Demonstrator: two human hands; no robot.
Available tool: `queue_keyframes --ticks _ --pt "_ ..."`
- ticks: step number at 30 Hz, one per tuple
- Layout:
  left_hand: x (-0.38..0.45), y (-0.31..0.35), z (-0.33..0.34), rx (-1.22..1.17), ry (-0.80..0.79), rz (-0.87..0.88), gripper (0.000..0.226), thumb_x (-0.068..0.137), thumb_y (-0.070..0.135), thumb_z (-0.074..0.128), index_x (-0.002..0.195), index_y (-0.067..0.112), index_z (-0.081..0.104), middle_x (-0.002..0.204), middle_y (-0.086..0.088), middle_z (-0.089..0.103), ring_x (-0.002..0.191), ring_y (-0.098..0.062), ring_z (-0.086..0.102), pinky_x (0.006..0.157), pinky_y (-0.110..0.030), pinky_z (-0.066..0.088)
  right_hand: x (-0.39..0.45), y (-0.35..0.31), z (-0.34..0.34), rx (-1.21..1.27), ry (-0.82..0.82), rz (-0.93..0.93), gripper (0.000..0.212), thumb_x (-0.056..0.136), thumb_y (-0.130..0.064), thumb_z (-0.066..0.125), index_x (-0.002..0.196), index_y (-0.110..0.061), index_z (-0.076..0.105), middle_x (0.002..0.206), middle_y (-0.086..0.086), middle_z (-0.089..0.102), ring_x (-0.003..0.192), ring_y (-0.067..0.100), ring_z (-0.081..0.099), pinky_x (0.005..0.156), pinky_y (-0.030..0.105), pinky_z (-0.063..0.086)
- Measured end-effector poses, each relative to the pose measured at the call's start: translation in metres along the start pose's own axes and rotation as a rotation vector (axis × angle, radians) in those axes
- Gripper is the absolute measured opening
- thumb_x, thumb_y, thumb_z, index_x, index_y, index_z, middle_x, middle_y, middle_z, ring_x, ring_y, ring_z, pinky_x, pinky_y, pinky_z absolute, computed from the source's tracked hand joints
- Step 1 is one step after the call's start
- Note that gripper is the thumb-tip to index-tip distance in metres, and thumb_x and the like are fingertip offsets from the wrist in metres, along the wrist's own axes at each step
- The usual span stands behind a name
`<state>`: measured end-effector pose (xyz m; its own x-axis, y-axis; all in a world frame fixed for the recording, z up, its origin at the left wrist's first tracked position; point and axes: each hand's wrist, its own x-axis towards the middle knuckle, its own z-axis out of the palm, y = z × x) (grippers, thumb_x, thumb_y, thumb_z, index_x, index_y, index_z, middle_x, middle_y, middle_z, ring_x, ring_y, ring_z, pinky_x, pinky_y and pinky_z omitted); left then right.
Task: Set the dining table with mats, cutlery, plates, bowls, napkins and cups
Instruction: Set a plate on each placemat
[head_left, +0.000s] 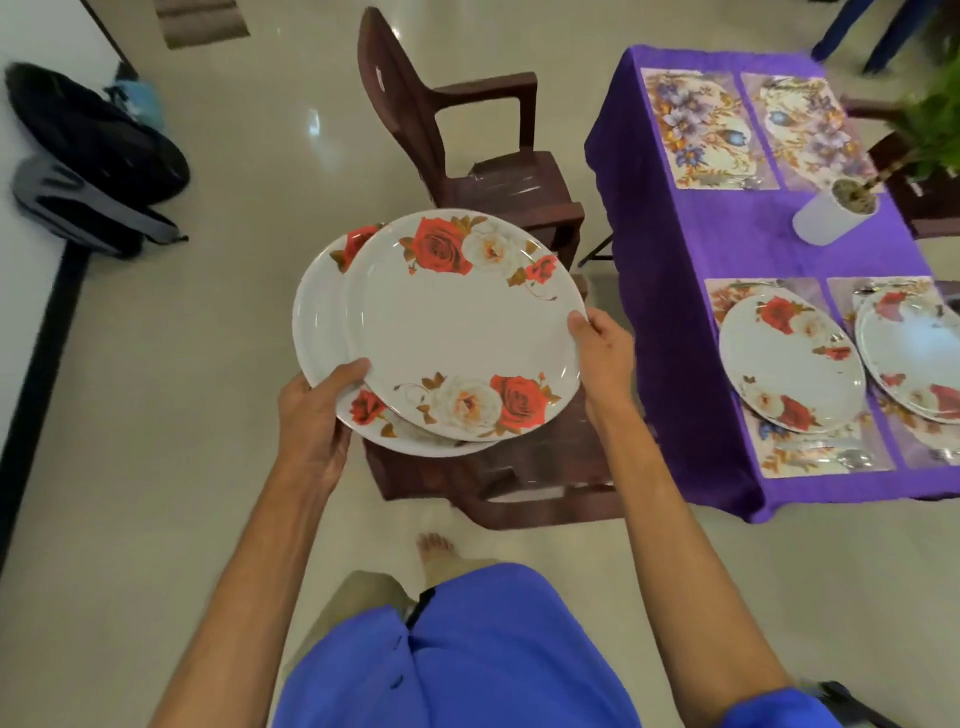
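I hold two white plates with red and cream roses in front of me, above the floor and a brown chair. The top plate (462, 327) lies shifted right over the lower plate (319, 322). My left hand (317, 415) grips their near left edge, thumb on top. My right hand (602, 353) grips the top plate's right rim. To the right stands the table under a purple cloth (675, 270). On it lie floral mats; the two near mats (810, 457) each carry a rose plate (789, 358), while the two far mats (696, 130) are bare. Spoons lie at the mats' edges.
Two brown plastic chairs stand left of the table, one far (467, 135) and one under the plates (519, 483). A white pot with a green plant (831, 213) sits mid-table. Backpacks (93, 156) lie at the far left. A person's legs show at top right.
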<state>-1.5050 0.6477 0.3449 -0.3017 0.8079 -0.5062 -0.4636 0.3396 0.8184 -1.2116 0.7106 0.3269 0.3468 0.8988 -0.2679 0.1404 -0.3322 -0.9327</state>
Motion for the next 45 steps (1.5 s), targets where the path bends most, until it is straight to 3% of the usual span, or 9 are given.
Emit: queue_keyframes --ticks 6,10,15,20,25,31,36,40,45 --pt "0.095 0.064 -0.031 0.066 -0.132 -0.004 0.038 0.088 0.001 0.073 0.126 0.006 0.070 0.121 -0.010 0.077 0.109 -0.029 0.075 0.092 -0.043 0.063 0.019 -0.031 0.058 -0.039 0.045 0.044 0.022 0.105 -0.027 0.056 0.112 -0.020 0.075 0.092 -0.007 0.077 0.078 0.007 0.072 0.065 0.022 0.053" --pt "0.170 0.102 -0.054 0.103 -0.257 -0.032 0.039 0.089 -0.001 0.072 0.128 0.003 0.069 0.123 -0.012 0.075 0.115 -0.033 0.072 0.096 -0.046 0.060 0.024 -0.043 0.119 -0.032 0.116 0.046 0.022 0.105 -0.026 0.056 0.107 -0.021 0.077 0.096 -0.004 0.078 0.087 0.016 0.074 0.075 0.032 0.057" --pt "0.250 0.158 -0.085 0.151 -0.350 -0.106 0.045 0.088 0.000 0.073 0.132 0.000 0.066 0.128 -0.014 0.073 0.119 -0.034 0.070 0.099 -0.049 0.059 0.021 -0.065 0.210 0.269 0.358 0.195 0.015 0.096 -0.025 0.070 0.086 -0.017 0.079 0.094 0.008 0.077 0.085 0.026 0.073 0.081 0.040 0.058" --pt "0.317 0.205 -0.081 0.154 -0.390 -0.157 0.041 0.090 0.003 0.071 0.131 0.004 0.069 0.126 -0.010 0.075 0.121 -0.032 0.069 0.102 -0.046 0.057 0.031 -0.089 0.260 0.369 0.353 0.284 0.019 0.087 -0.027 0.071 0.097 -0.012 0.076 0.107 0.015 0.076 0.105 0.037 0.073 0.100 0.060 0.054" --pt "0.386 0.232 -0.039 0.160 -0.447 -0.183 0.040 0.092 0.006 0.071 0.132 0.009 0.069 0.128 -0.008 0.074 0.123 -0.031 0.068 0.103 -0.046 0.054 0.064 -0.112 0.283 0.253 0.285 0.296 0.024 0.103 -0.026 0.060 0.115 -0.008 0.071 0.104 0.003 0.080 0.094 0.023 0.078 0.090 0.043 0.062" --pt "0.461 0.245 0.044 0.222 -0.544 -0.219 0.035 0.091 0.007 0.072 0.125 0.013 0.073 0.126 -0.009 0.075 0.117 -0.030 0.071 0.105 -0.051 0.050 0.133 -0.125 0.292 0.377 0.455 0.277 0.023 0.103 -0.024 0.062 0.111 -0.006 0.073 0.101 0.008 0.080 0.091 0.028 0.078 0.083 0.040 0.062" --pt "0.509 0.258 0.129 0.234 -0.637 -0.252 0.039 0.090 0.009 0.072 0.130 0.011 0.071 0.129 -0.010 0.073 0.106 -0.026 0.068 0.079 -0.035 0.057 0.198 -0.154 0.282 0.456 0.537 0.255 0.025 0.098 -0.017 0.064 0.117 -0.003 0.072 0.107 0.014 0.079 0.099 0.034 0.076 0.093 0.049 0.060" --pt "0.549 0.270 0.195 0.229 -0.710 -0.261 0.042 0.090 0.010 0.073 0.132 0.010 0.069 0.130 -0.011 0.073 0.099 -0.025 0.063 0.071 -0.031 0.056 0.247 -0.169 0.275 0.443 0.531 0.253 0.025 0.094 -0.013 0.065 0.118 -0.006 0.071 0.111 0.016 0.077 0.110 0.040 0.071 0.095 0.050 0.058" --pt "0.602 0.266 0.272 0.238 -0.766 -0.287 0.046 0.091 0.008 0.072 0.137 0.009 0.066 0.131 -0.011 0.072 0.121 -0.030 0.069 0.098 -0.041 0.057 0.308 -0.174 0.269 0.518 0.492 0.303 0.035 0.093 -0.003 0.062 0.126 -0.013 0.066 0.122 0.015 0.074 0.118 0.042 0.066 0.103 0.062 0.048"
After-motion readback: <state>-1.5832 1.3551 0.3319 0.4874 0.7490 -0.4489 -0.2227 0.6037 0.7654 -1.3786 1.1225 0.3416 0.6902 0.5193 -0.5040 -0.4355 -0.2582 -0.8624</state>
